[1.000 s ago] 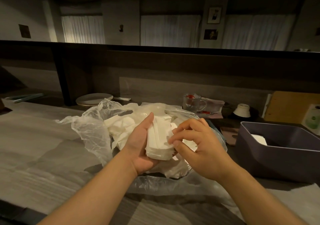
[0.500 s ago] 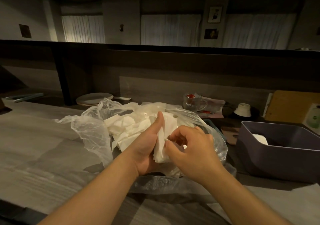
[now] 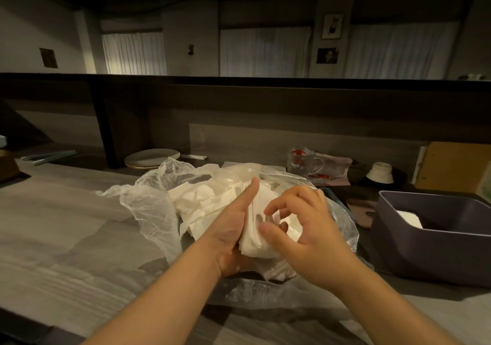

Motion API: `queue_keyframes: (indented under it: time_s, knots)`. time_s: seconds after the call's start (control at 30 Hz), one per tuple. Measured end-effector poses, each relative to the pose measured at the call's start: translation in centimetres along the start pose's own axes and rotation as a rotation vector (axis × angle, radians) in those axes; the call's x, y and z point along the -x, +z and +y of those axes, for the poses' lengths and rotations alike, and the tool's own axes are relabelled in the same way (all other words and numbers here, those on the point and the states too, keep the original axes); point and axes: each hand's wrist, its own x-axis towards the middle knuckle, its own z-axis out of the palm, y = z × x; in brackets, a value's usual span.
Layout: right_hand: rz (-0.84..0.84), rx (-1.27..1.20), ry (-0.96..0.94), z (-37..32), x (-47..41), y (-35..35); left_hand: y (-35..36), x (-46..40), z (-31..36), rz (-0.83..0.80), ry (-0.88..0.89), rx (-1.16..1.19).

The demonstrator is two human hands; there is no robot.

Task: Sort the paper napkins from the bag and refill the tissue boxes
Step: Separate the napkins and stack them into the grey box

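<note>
**Inspector:** Head view. Report the hands.

**Assistant:** The left hand [image 3: 233, 235] holds a stack of napkins [image 3: 252, 241] on edge above the open plastic bag [image 3: 148, 206]. Its grip is wrapped around the stack, thumb stretched up along the near face. The right hand [image 3: 305, 227] is at the stack's right side, fingers curled; its thumb [image 3: 268, 230] presses on the napkin edges. Whether the fingertips pinch a sheet, I cannot tell: they are blurred.

**Inspector:** Where is the task material?

**Assistant:** Loose white napkins [image 3: 196, 201] lie crumpled inside the bag, which sits on the grey bench [image 3: 66, 238]. To the right stands a dark tissue box [image 3: 430, 249], open on top, with a white napkin [image 3: 409, 218] inside it.

**Inspector:** Other items?

**Assistant:** Behind the bag, on a lower dark shelf: a stack of plates [image 3: 151, 157], a glass mug [image 3: 305, 161], an upturned white bowl [image 3: 380, 172], and a tan board [image 3: 454, 167] at far right.
</note>
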Motion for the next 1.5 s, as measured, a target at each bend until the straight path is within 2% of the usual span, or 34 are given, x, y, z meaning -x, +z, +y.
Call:
queue_keyframes:
  time_s: [0.07,0.17,0.23,0.4,0.53,0.67,0.77,0.83,0.93,1.03,1.1,1.13,1.2,1.27,1.4,1.5]
  knots:
    - [-0.102,0.062,-0.042,0.3,0.1,-0.3,-0.1,0.2,0.0,-0.025,-0.009,0.030]
    - [-0.170,0.084,-0.073,0.8,0.2,-0.6,-0.2,0.3,-0.2,-0.138,-0.001,0.041]
    - [-0.127,-0.001,-0.083,1.1,0.2,-0.5,-0.6,0.2,-0.3,-0.157,0.008,0.012]
    - [0.143,-0.140,0.026,1.6,-0.5,-0.2,-0.8,-0.1,-0.6,-0.204,0.020,-0.012]
    - [0.142,-0.063,0.087,1.1,-0.7,-0.5,-0.7,0.1,-0.5,-0.244,-0.022,0.015]
    - [0.122,-0.067,0.120,0.7,-0.6,-0.5,-0.4,0.2,-0.3,-0.145,-0.048,0.093]
    - [0.098,0.006,0.037,0.5,-0.3,-0.2,-0.5,0.3,0.2,-0.086,-0.046,0.219]
    - [0.020,0.095,-0.013,0.3,-0.1,0.1,-0.6,0.2,0.4,-0.048,-0.033,0.281]
    - [-0.044,0.119,-0.032,0.1,-0.1,0.4,-0.8,0.2,0.4,-0.073,-0.043,0.300]
    - [0.151,-0.083,0.017,0.2,-0.3,-0.1,-0.9,-0.2,0.3,-0.074,-0.042,0.324]
    - [0.259,-0.237,0.135,0.6,-0.7,-0.7,-0.8,0.1,0.4,-0.090,-0.026,0.380]
    - [0.263,-0.295,0.213,0.9,-0.9,-0.9,-0.8,0.2,0.5,-0.108,-0.023,0.397]
    - [0.187,-0.302,0.353,1.4,-1.1,-1.4,-1.0,0.3,0.5,-0.144,-0.027,0.406]
    - [0.074,-0.171,0.424,2.2,-1.2,-1.5,-1.2,0.0,0.3,-0.164,-0.032,0.390]
    - [-0.073,0.102,0.420,3.2,-1.2,-1.2,-1.5,-0.3,0.1,-0.155,-0.021,0.348]
    - [-0.146,0.216,0.419,3.6,-1.1,-1.0,-1.6,-0.5,0.1,-0.146,-0.007,0.346]
